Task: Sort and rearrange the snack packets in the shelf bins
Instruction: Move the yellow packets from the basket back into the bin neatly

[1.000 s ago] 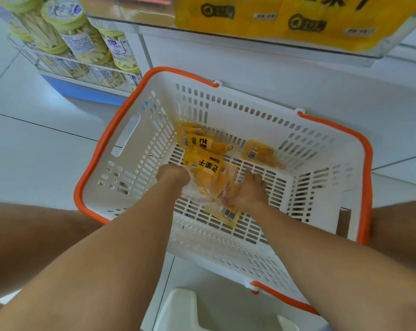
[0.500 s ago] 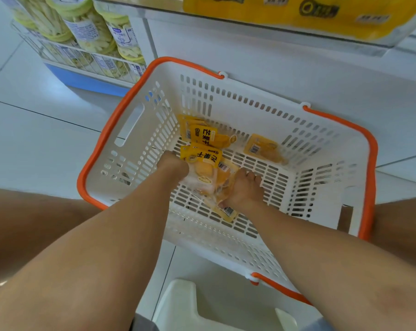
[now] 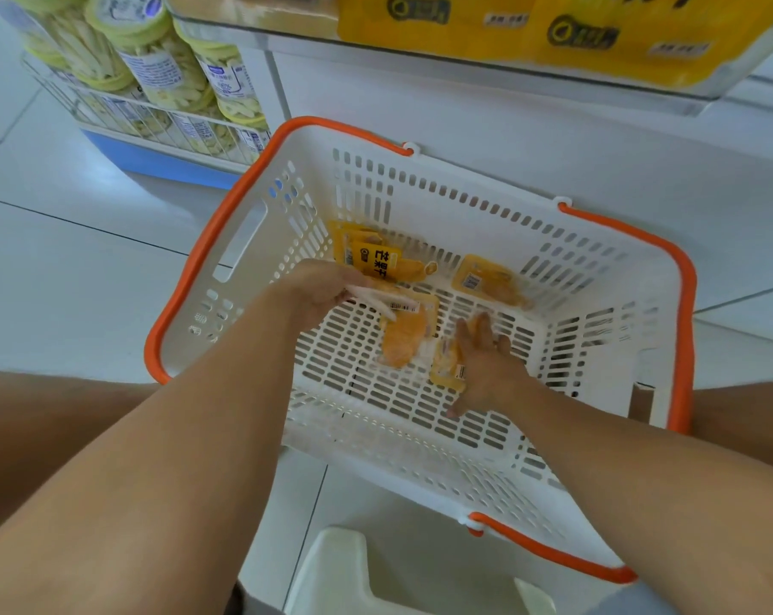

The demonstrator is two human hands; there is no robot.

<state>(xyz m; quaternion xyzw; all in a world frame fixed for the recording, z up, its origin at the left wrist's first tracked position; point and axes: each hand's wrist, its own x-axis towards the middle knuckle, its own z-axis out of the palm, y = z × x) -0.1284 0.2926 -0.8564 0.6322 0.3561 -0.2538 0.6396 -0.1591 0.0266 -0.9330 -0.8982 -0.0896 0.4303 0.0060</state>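
Packets (image 3: pixel 406 335) in basket (image 3: pixel 620 304), below shelf (image 3: pixel 464 59)

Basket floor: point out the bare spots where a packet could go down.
Free: the basket floor's near strip, between the right hand and the near wall, and the right side beyond that hand. Crowded: the far-left corner's packet pile, the left hand holding a packet, and the lone packet.

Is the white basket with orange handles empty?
No: several yellow snack packets lie on the basket floor, and both hands reach among them.
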